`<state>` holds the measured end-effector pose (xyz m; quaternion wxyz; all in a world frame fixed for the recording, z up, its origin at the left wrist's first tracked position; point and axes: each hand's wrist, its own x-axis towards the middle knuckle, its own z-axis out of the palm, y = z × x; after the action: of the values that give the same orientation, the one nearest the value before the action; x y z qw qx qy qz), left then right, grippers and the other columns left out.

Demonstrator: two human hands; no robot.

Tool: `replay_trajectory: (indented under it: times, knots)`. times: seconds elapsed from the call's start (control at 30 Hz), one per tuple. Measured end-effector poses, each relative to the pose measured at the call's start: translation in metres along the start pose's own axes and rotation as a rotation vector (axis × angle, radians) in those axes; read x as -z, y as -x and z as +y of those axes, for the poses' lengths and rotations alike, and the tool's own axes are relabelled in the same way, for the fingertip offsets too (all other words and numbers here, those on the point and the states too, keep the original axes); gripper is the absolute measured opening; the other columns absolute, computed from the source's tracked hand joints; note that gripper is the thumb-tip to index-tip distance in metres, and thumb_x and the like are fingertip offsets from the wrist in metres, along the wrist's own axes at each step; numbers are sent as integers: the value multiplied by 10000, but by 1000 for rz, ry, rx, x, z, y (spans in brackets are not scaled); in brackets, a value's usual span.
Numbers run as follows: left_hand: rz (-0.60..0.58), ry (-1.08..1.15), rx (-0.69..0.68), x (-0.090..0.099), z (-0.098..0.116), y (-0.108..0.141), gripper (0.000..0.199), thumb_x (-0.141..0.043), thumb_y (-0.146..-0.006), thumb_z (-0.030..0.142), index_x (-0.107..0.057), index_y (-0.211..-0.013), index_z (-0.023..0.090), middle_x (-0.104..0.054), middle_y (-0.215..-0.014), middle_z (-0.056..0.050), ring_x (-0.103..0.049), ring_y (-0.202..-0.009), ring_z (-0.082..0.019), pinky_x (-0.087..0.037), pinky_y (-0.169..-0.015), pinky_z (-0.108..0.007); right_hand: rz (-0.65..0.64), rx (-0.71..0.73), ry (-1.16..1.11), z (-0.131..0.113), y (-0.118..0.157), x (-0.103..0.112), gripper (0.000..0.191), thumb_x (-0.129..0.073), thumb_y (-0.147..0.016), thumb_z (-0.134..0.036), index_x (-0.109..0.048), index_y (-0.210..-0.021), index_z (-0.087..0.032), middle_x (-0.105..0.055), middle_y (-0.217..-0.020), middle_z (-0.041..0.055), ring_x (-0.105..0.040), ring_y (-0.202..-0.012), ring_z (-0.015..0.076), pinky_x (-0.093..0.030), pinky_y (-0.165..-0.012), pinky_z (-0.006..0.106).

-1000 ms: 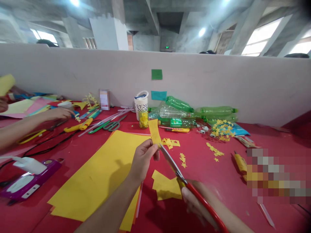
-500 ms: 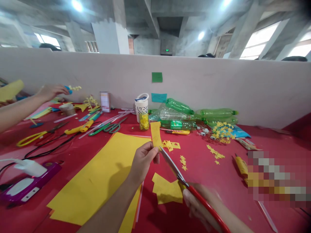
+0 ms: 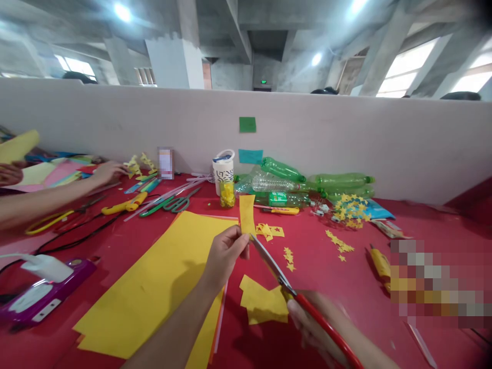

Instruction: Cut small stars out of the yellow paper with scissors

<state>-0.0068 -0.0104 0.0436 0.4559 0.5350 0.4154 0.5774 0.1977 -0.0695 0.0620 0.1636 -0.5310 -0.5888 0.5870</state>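
Between the thumb and fingers of my left hand (image 3: 226, 251) is a yellow paper strip (image 3: 247, 212), held upright over the table. My right hand (image 3: 315, 320) grips red-handled scissors (image 3: 282, 277); the blade tips meet the lower edge of the strip beside my left thumb. Below the blades lie yellow paper pieces (image 3: 265, 302). Small yellow stars (image 3: 289, 259) rest to the right of the blades, and cut strips with star-shaped holes (image 3: 270, 231) lie behind them. Under my left forearm is a stack of large yellow sheets (image 3: 154, 287).
Green plastic bottles (image 3: 284, 169) and a white cup (image 3: 223, 174) stand along the partition. More stars (image 3: 351, 210) lie at right, near a yellow glue gun (image 3: 380, 264). At left are a purple power strip (image 3: 49, 294), another glue gun (image 3: 125, 204) and a co-worker's hand (image 3: 109, 172).
The co-worker's hand has lowered to the table, near the curled yellow paper. My hands, the strip and the scissors have hardly moved.
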Motion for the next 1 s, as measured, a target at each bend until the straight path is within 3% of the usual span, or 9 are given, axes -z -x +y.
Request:
replay_trajectory:
  times: [0.3, 0.57, 0.7, 1.0]
  knots:
    - [18, -16, 3, 0, 3, 0, 261, -535, -828, 249, -488, -582, 177, -525, -481, 38, -469, -488, -90, -382, -540, -223, -7, -9, 23, -3, 1, 0, 549, -449, -731, -740, -427, -665, -196, -363, -530, -73, -377, -379, 51, -263, -294, 140]
    - [17, 2, 24, -1, 3, 0, 259, -538, -826, 261, -486, -586, 178, -529, -485, 35, -472, -489, -96, -386, -548, -231, -44, 20, 22, -4, 2, 2, 501, -466, -778, -679, -427, -665, -192, -388, -502, -77, -360, -365, 45, -272, -331, 152]
    - [18, 11, 28, -1, 2, 1, 259, -538, -824, 262, -492, -584, 177, -530, -483, 35, -467, -489, -97, -383, -547, -229, 1, 7, 36, 1, -1, 1, 476, -475, -792, -643, -421, -655, -191, -376, -488, -82, -381, -374, 47, -303, -383, 163]
    - [11, 48, 23, -1, 2, 1, 257, -535, -825, 241, -495, -581, 171, -532, -482, 31, -471, -489, -94, -379, -548, -228, -7, 6, 67, 6, -3, 1, 528, -453, -758, -712, -411, -657, -196, -384, -462, -78, -364, -367, 51, -261, -345, 154]
